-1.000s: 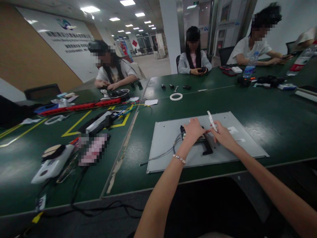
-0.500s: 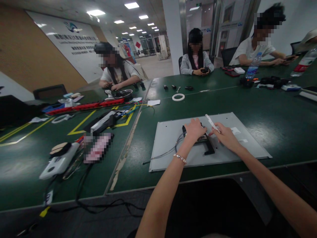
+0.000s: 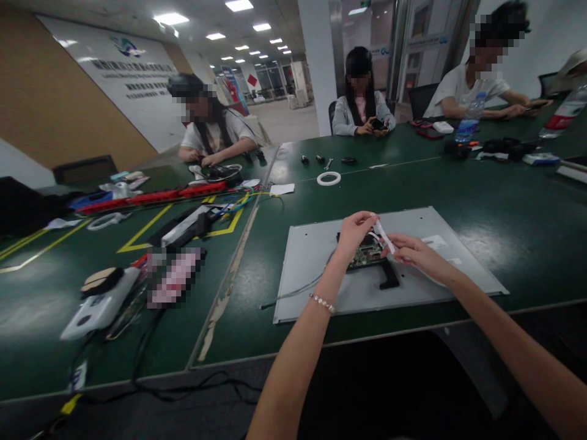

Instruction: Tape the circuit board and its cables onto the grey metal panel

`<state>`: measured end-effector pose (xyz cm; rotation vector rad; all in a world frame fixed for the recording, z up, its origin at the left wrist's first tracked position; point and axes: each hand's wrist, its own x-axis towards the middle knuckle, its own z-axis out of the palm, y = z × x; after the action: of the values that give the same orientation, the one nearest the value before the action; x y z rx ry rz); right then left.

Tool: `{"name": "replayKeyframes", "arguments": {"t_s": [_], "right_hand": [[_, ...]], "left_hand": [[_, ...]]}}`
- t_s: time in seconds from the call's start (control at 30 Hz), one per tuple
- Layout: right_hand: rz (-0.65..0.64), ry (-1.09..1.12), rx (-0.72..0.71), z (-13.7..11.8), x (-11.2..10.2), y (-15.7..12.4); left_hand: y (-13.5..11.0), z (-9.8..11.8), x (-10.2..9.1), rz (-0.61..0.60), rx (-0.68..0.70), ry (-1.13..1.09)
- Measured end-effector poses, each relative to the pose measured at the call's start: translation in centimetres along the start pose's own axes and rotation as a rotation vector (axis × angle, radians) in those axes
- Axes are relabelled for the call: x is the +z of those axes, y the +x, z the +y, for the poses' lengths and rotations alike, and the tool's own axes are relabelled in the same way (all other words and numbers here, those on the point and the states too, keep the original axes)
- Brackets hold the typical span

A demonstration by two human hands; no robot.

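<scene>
A flat white strip [image 3: 383, 234], perhaps a ribbon cable or tape, stretches between my hands above a green circuit board [image 3: 365, 256]. My left hand [image 3: 360, 227] pinches its upper end. Lower down, the fingers of my right hand [image 3: 415, 253] are closed around the other end. The board sits in a black bracket [image 3: 389, 280] on a light grey panel [image 3: 312, 299], partly covered by my left hand and wrist. A thin grey cable [image 3: 293, 294] runs from the board towards the panel's left edge.
Beyond the panel are a white tape roll [image 3: 329, 178] and a small wrench [image 3: 329, 164]. Left of me lie a white device [image 3: 98, 305], a pink phone-like item [image 3: 177, 278] and a red power strip [image 3: 156, 197]. Several co-workers sit around the green table [image 3: 247, 305].
My left hand has lifted off the board and now grips the strip's upper end, uncovering the board. My right hand still holds the strip, which has shifted slightly left and down.
</scene>
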<state>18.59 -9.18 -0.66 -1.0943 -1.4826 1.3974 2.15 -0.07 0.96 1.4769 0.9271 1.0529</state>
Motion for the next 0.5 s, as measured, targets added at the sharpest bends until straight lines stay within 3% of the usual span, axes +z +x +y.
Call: {"name": "replayKeyframes", "arguments": {"t_s": [0.2,0.5], "right_hand": [[-0.075,0.031,0.033,0.1,0.2,-0.1],[0.232,0.006,0.010,1.0,-0.8,0.6]], "left_hand": [[0.0,0.0,-0.8,0.073,0.000,-0.020],[-0.1,1.8,-2.1,0.176,0.043,-0.121]]}}
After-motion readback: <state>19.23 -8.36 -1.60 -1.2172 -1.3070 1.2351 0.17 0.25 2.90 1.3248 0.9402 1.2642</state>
